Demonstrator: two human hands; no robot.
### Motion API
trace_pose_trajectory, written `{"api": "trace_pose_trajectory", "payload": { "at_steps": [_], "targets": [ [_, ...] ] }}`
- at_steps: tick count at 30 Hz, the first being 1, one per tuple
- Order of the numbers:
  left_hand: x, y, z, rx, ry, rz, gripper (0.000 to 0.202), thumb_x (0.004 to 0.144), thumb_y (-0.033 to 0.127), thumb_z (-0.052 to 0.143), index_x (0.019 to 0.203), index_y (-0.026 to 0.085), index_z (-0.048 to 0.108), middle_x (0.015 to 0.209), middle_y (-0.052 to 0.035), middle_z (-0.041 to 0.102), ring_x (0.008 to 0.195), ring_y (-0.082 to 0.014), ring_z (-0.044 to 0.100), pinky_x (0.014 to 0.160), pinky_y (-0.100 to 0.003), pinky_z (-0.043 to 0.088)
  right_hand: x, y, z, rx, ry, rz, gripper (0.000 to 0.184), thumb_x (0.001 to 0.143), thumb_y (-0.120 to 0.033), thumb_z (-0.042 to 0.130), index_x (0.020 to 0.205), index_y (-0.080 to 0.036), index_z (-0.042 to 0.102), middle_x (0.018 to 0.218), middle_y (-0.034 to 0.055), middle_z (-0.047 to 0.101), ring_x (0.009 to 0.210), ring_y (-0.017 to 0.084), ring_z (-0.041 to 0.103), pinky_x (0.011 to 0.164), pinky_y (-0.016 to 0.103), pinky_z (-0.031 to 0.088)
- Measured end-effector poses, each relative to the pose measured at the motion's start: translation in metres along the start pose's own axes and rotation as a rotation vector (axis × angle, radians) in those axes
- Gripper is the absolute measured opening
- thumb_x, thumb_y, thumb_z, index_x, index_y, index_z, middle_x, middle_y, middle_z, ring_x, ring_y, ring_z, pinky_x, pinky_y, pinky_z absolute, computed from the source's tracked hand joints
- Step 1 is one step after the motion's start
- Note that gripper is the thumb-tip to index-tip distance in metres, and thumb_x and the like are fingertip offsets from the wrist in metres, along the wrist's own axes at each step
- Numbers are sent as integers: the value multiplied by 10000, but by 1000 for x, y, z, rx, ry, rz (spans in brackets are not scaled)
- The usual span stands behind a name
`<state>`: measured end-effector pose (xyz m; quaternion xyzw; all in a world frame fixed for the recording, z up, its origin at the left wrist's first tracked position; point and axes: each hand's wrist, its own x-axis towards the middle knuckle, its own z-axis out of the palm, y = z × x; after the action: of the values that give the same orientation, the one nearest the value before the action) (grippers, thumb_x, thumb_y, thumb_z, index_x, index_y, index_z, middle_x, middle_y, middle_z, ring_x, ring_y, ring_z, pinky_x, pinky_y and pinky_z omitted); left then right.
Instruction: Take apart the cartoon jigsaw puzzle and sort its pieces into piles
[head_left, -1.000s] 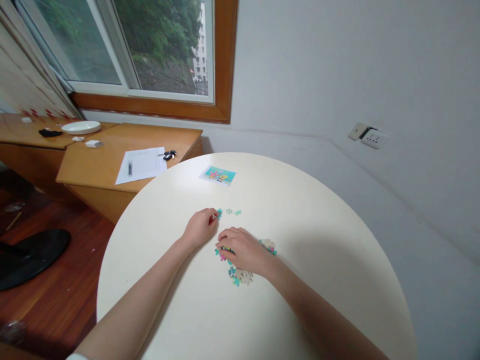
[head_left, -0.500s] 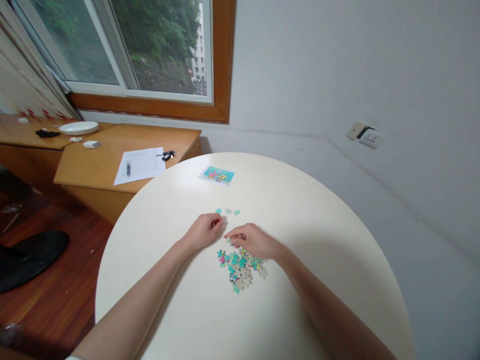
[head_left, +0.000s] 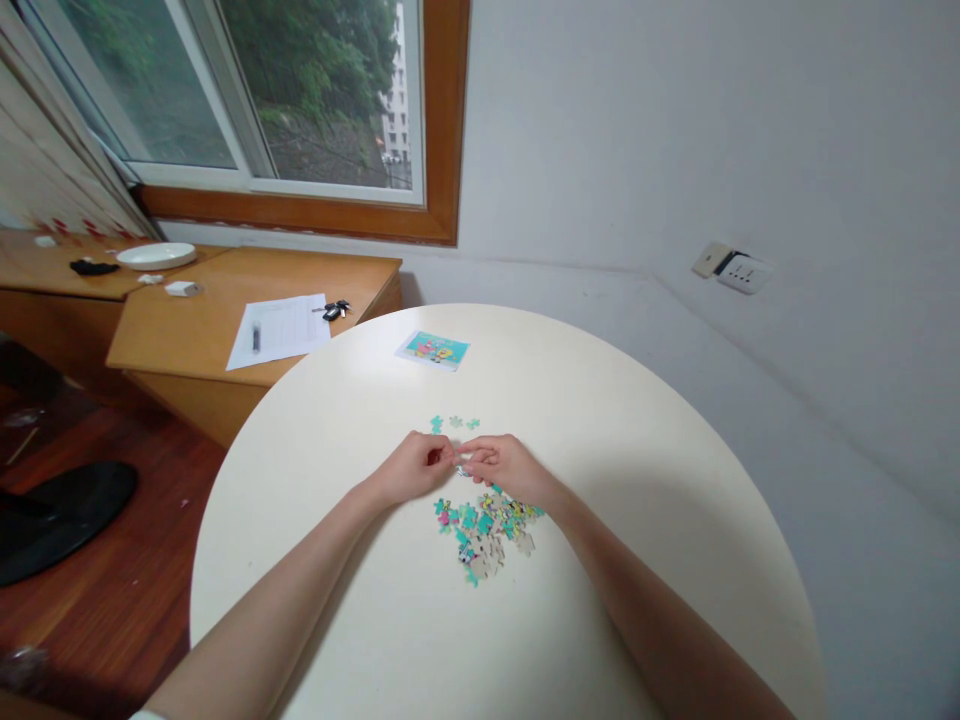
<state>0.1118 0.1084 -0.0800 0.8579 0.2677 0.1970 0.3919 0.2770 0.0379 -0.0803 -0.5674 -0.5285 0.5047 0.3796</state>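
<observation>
My left hand (head_left: 416, 467) is closed, thumb and forefinger pinched together, its fingertips meeting those of my right hand; what they may hold is hidden. My right hand (head_left: 510, 470) pinches a small jigsaw puzzle piece (head_left: 463, 471), partly covered by the fingers. Just below the hands lies a loose pile of puzzle pieces (head_left: 486, 523), teal, yellow and pink, some with the grey back up. Beyond the hands, three separate pieces sit in a short row: a teal piece (head_left: 436, 425), a pale piece (head_left: 456, 422) and a green piece (head_left: 473, 424).
A colourful picture card (head_left: 435, 350) lies toward the far side of the round white table (head_left: 322, 420). On the wooden desk (head_left: 330, 270) behind are a paper sheet (head_left: 277, 335), keys (head_left: 337, 311) and a white plate (head_left: 157, 256). A wall stands at the right.
My right hand has moved up from the pile with the puzzle piece, and its fingertips now meet my left hand's. The left hand has shifted slightly right.
</observation>
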Motion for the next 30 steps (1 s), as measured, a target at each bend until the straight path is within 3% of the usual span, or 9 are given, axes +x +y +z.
{"api": "trace_pose_trajectory", "payload": {
  "at_steps": [13, 17, 21, 26, 30],
  "targets": [
    [0, 0, -2, 72, 40, -44, 239, 750, 254, 450, 538, 147, 419, 507, 53, 354, 514, -69, 292, 483, -198, 244, -1, 3, -2, -225, 2, -84, 189, 710, -232, 616, 876, -142, 631, 596, -21, 561, 549, 94, 505, 508, 199, 376],
    [0, -1, -2, 90, 40, -40, 273, 775, 294, 441, 549, 141, 463, 505, 49, 375, 511, -72, 306, 485, -202, 256, -8, -9, -10, -254, -197, -108, 161, 690, -266, 649, 776, -130, 647, 559, -32, 509, 523, 82, 452, 490, 193, 348],
    [1, -2, -2, 97, 74, -55, 267, 787, 289, 441, 573, 138, 491, 504, 44, 411, 501, -74, 329, 483, -205, 267, -13, -18, -17, -384, -442, -190, 227, 641, -238, 700, 847, -143, 699, 677, 0, 556, 617, 100, 471, 556, 201, 377],
    [0, -3, -1, 121, 180, -26, 188, 784, 213, 461, 661, 129, 576, 580, 11, 523, 529, -83, 411, 515, -213, 331, -13, -18, -16, -474, -508, -261, 198, 664, -218, 698, 852, -158, 719, 802, 30, 594, 721, 120, 507, 660, 212, 398],
    [0, -4, 1, 146, 149, 89, 174, 770, 169, 506, 866, 146, 649, 751, -33, 595, 607, -98, 491, 592, -234, 417, -13, -16, -16, -475, -516, -252, 175, 668, -255, 703, 813, -157, 716, 786, 28, 595, 727, 125, 516, 670, 214, 403]
  ]
}}
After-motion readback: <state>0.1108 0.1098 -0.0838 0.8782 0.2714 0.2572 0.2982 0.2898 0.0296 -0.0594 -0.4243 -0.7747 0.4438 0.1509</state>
